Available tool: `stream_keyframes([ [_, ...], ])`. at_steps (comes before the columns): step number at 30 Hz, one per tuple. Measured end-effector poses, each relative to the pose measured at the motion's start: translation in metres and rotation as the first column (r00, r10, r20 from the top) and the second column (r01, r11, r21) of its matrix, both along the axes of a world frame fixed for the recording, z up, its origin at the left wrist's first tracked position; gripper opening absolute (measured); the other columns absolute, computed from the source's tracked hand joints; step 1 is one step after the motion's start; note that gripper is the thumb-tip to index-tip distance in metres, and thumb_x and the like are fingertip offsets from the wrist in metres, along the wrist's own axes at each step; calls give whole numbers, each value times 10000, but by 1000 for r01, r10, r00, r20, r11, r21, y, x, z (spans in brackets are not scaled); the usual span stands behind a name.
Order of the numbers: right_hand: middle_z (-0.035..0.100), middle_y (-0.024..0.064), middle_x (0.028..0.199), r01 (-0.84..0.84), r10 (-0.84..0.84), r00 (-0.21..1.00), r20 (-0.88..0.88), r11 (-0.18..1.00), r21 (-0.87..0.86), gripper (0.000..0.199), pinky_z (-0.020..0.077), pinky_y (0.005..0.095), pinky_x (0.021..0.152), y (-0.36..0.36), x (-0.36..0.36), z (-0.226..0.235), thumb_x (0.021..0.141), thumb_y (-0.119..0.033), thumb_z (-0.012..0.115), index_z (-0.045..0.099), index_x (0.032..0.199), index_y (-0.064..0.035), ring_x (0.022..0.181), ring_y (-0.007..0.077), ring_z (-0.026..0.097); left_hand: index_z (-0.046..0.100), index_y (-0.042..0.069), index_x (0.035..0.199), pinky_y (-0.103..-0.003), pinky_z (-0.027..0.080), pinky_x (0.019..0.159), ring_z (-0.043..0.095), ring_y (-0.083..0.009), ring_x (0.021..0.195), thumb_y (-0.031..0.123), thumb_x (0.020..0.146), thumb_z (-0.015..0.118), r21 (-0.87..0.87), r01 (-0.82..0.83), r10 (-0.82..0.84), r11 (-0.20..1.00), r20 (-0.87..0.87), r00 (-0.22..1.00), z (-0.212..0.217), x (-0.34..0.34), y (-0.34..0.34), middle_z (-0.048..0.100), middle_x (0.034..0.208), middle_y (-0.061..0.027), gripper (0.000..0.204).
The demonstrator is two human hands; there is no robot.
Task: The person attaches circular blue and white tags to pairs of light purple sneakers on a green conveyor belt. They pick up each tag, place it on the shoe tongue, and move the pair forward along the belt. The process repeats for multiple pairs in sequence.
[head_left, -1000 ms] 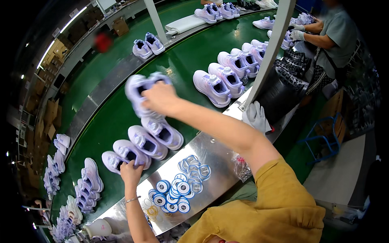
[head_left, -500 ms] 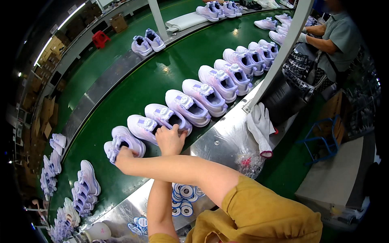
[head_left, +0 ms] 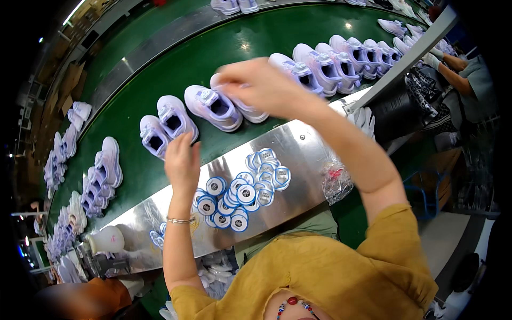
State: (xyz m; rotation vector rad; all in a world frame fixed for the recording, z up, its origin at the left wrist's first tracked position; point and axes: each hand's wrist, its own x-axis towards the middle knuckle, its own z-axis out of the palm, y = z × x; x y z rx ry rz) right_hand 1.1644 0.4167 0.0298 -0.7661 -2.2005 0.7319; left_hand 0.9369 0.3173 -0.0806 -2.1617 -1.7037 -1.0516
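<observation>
My left hand [head_left: 181, 160] is at the heel of a pale lilac sneaker [head_left: 173, 113], its fingers and thumb closed around the heel edge. Directly left of that stands another lilac sneaker [head_left: 152, 134], toe pointing away from me. My right hand [head_left: 258, 88], smeared by motion, is raised over a sneaker [head_left: 252, 113] and partly hides it. I cannot make out whether its fingers hold anything. Between the two hands stands one more sneaker [head_left: 217, 104]. Round white tags with blue rims [head_left: 234, 197] lie in overlapping piles on the metal ledge [head_left: 298, 160] in front of me.
The sneakers stand on a green conveyor belt [head_left: 138, 96]. A row of sneakers [head_left: 325, 66] continues to the right past a grey post [head_left: 405, 58]. White gloves [head_left: 364, 121] and clear plastic [head_left: 336, 181] lie at the ledge's right end. A co-worker's arm [head_left: 453, 74] shows far right.
My arms have uncrossed: the right hand has lifted off the leftmost sneaker and swung right, and the left hand has moved left to a sneaker heel. The view has shifted too.
</observation>
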Motion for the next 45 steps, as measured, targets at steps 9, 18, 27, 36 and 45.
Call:
stream_keyframes([
  [9, 655, 146, 889, 193, -150, 927, 343, 977, -94, 140, 488, 357, 722, -79, 108, -122, 842, -96, 605, 651, 939, -6, 818, 294, 630, 621, -19, 966, -366, 490, 781, 616, -310, 881, -24, 826, 608, -111, -43, 77, 993, 320, 944, -15, 27, -91, 640, 971, -161, 141],
  [18, 660, 148, 896, 422, -394, 773, 497, 905, 61, 188, 491, 403, 781, -36, 179, -121, 790, -94, 600, 657, 957, -28, 881, 314, 625, 612, -22, 971, -401, 478, 802, 602, -330, 908, -29, 785, 595, -97, 334, -284, 937, 344, 895, -48, 138, -94, 630, 984, -172, 186],
  [27, 643, 185, 819, 339, -363, 642, 675, 924, 175, 193, 509, 426, 727, -27, 140, -159, 740, -77, 590, 583, 925, -20, 822, 351, 635, 583, -30, 1001, -407, 462, 859, 575, -341, 979, -11, 740, 559, -141, 577, -522, 805, 293, 801, -58, 243, -63, 595, 1053, -182, 262],
  [36, 593, 16, 683, 183, -177, 982, 72, 763, -620, 108, 422, 215, 571, -26, 183, -157, 767, -21, 612, 618, 871, 9, 630, 74, 538, 568, -35, 1096, -438, 431, 944, 504, -372, 1148, 32, 764, 598, -193, 450, -402, 872, 241, 883, -60, 264, -67, 531, 1192, -219, 340],
  [45, 644, 55, 865, 157, -251, 962, -103, 824, -544, 51, 459, 245, 685, -52, 159, -124, 815, -55, 634, 618, 828, -8, 759, 104, 584, 536, -19, 1191, -433, 392, 1013, 490, -358, 1197, 172, 810, 653, -247, 451, -424, 857, 159, 892, -76, 272, -79, 528, 1249, -218, 442],
])
